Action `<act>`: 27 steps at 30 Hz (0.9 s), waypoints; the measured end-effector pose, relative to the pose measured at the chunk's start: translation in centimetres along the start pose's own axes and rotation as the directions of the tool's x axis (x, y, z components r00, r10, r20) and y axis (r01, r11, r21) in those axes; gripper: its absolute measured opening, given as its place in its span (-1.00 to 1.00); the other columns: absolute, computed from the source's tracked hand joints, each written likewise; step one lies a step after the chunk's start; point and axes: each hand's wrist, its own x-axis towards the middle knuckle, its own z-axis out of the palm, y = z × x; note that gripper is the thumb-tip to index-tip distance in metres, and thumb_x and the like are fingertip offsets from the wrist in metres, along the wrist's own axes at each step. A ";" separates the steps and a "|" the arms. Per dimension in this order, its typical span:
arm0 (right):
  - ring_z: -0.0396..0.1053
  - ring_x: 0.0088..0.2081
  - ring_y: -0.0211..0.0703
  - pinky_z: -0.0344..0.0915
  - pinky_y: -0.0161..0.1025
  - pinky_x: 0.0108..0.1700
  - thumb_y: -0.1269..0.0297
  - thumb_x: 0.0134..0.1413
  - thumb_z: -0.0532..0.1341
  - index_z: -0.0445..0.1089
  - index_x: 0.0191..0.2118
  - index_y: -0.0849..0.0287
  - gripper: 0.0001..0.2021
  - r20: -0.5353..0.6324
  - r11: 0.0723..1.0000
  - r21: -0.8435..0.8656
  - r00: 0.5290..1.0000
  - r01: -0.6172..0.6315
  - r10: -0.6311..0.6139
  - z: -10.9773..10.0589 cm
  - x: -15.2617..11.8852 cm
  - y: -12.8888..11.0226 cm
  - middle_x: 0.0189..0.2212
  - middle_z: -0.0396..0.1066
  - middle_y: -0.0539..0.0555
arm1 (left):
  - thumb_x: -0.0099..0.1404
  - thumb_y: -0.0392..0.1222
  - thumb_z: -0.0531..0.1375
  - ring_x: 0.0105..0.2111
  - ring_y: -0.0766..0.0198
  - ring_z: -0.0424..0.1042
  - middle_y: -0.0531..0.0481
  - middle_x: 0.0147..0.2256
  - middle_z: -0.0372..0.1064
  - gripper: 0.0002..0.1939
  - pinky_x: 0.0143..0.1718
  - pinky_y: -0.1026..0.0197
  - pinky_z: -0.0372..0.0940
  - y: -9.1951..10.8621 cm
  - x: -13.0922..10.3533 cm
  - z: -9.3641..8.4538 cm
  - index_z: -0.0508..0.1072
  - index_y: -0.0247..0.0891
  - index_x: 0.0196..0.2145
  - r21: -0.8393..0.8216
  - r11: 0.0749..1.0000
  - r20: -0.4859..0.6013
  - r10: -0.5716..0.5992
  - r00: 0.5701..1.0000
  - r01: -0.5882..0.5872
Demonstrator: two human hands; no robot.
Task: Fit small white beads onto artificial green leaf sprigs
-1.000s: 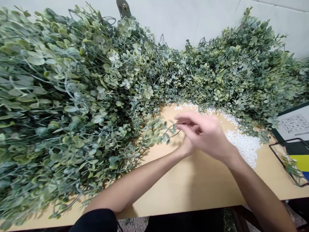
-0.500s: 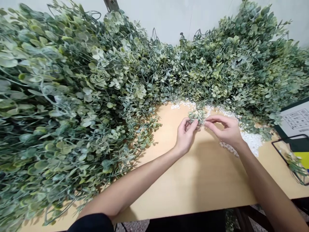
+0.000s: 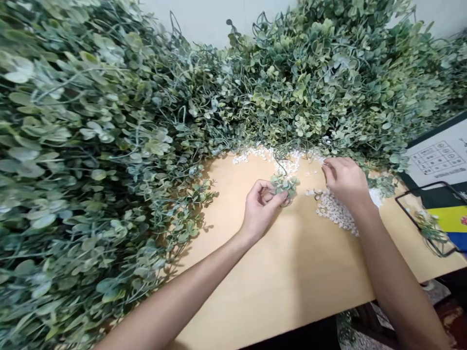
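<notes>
Over the middle of the wooden table (image 3: 233, 272), my left hand (image 3: 260, 206) pinches a small leafy sprig (image 3: 284, 184) between thumb and fingers. To its right, my right hand (image 3: 345, 182) is above small white pieces, its thumb and fingertips pressed together; whatever they hold is too small to make out. A pile of small white rings (image 3: 335, 211) lies beside and below that hand. More white pieces (image 3: 288, 163) are scattered behind the sprig, along the edge of the greenery.
Dense artificial foliage (image 3: 109, 121) fills the left side and runs along the back (image 3: 292, 87). At the right are a dark box with a printed label (image 3: 438, 158), a black wire frame (image 3: 408, 211) and a yellow and blue item (image 3: 447, 218).
My right hand has moved away from the sprig, out to the right over the white pieces. The sprig stays in my left hand. The camera view has shifted.
</notes>
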 end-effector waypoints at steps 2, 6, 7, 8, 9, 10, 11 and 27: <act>0.47 -0.09 0.13 0.32 -0.08 -0.05 0.31 0.38 0.13 0.56 -0.05 0.20 -0.75 0.031 1.000 -0.009 1.000 0.003 -0.003 0.1 0.0 0.0 -0.15 0.63 0.21 | 0.13 -0.16 0.51 -0.44 0.32 0.59 0.14 -0.40 0.45 -0.55 -0.28 0.21 0.48 0.0 0.0 0.0 0.27 -0.23 -0.35 -0.005 1.000 0.040 -0.024 0.999 0.024; 0.46 -0.12 0.09 0.28 -0.10 -0.04 0.34 0.39 0.13 0.57 -0.07 0.20 -0.75 0.070 0.999 0.012 0.996 0.048 -0.049 0.5 -0.1 -0.6 -0.19 0.63 0.18 | 0.13 -0.18 0.52 -0.41 0.31 0.62 0.17 -0.32 0.45 -0.52 -0.26 0.21 0.51 0.1 -0.2 0.0 0.25 -0.20 -0.27 -0.002 1.000 0.066 -0.019 0.998 0.020; 0.46 -0.12 0.08 0.27 -0.10 -0.04 0.36 0.39 0.12 0.58 -0.06 0.20 -0.75 0.082 0.998 0.017 0.994 0.064 -0.066 0.6 -0.2 -0.8 -0.20 0.63 0.18 | 0.13 -0.19 0.52 -0.41 0.31 0.62 0.18 -0.30 0.44 -0.51 -0.26 0.21 0.52 0.2 -0.3 0.1 0.24 -0.18 -0.24 0.001 1.000 0.065 -0.012 0.998 0.012; 0.46 -0.12 0.07 0.26 -0.10 -0.05 0.38 0.39 0.11 0.58 -0.06 0.20 -0.74 0.093 0.996 0.020 0.992 0.083 -0.084 0.6 -0.3 -1.1 -0.21 0.63 0.19 | 0.13 -0.19 0.52 -0.42 0.31 0.63 0.20 -0.29 0.43 -0.49 -0.27 0.20 0.53 0.3 -0.3 0.1 0.23 -0.17 -0.21 0.005 1.000 0.066 -0.008 0.998 0.008; 0.47 -0.12 0.06 0.26 -0.11 -0.05 0.40 0.39 0.10 0.58 -0.05 0.20 -0.73 0.102 0.995 0.019 0.990 0.100 -0.101 0.7 -0.3 -1.3 -0.21 0.63 0.19 | 0.13 -0.20 0.52 -0.44 0.31 0.63 0.21 -0.28 0.42 -0.47 -0.28 0.21 0.53 0.4 -0.4 0.1 0.22 -0.15 -0.19 0.012 1.000 0.065 -0.006 0.998 0.005; 0.47 -0.13 0.06 0.25 -0.11 -0.05 0.42 0.39 0.10 0.58 -0.04 0.21 -0.72 0.108 0.993 0.015 0.988 0.114 -0.115 0.7 -0.4 -1.5 -0.21 0.63 0.19 | 0.12 -0.20 0.52 -0.45 0.31 0.63 0.22 -0.27 0.41 -0.45 -0.31 0.21 0.53 0.5 -0.5 0.1 0.21 -0.14 -0.17 0.021 1.000 0.064 -0.006 0.998 0.005; 0.48 -0.13 0.05 0.25 -0.11 -0.04 0.44 0.38 0.09 0.57 -0.04 0.21 -0.71 0.110 0.992 0.012 0.986 0.122 -0.123 0.7 -0.5 -1.8 -0.20 0.63 0.20 | 0.12 -0.20 0.52 -0.47 0.30 0.63 0.22 -0.25 0.40 -0.44 -0.33 0.21 0.53 0.6 -0.5 0.2 0.20 -0.14 -0.17 0.033 0.999 0.060 -0.009 0.998 0.007; 0.55 -0.08 -0.01 0.43 -0.12 0.04 0.43 0.40 0.11 0.54 0.02 0.22 -0.73 -0.117 0.923 0.371 0.991 0.102 -0.062 0.4 -0.4 -3.1 -0.10 0.61 0.20 | 0.22 -0.14 0.46 -0.39 0.36 0.48 0.07 -0.34 0.48 -0.67 -0.30 0.29 0.42 0.6 -0.7 -0.4 0.47 -0.18 -0.12 0.110 0.993 0.128 -0.058 0.990 0.044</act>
